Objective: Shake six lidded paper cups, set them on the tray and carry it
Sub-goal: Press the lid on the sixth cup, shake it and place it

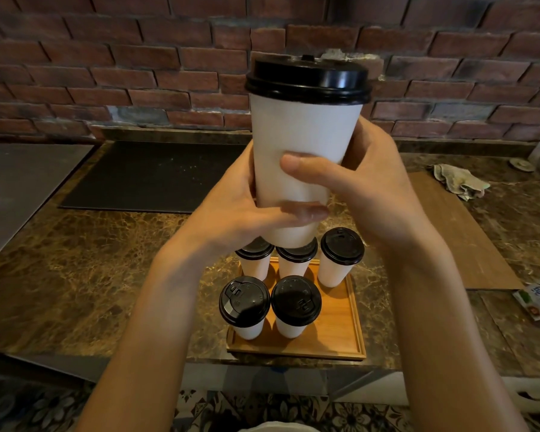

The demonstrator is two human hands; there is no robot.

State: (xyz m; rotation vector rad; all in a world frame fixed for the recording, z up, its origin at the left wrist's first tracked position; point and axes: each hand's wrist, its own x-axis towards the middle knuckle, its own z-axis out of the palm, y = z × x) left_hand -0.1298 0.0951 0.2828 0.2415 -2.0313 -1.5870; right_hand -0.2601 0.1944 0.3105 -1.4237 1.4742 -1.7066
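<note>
5 cups (296,300) on tray (340,322); I've the 6th cup (303,135) wrapped in left hand (231,210) & right hand (374,188) grip, so setting down & carrying remain.

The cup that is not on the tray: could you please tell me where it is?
In the head view, centre frame: both the left hand and right hand hold the cup upright above the tray with five cups.

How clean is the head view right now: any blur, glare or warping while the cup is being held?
Head view: dim, warm light; motion blur on the left hand where it crosses the foot of the held cup, right hand sharp; soft glare on the lids above the tray; the brick wall bows from the wide lens.
</note>
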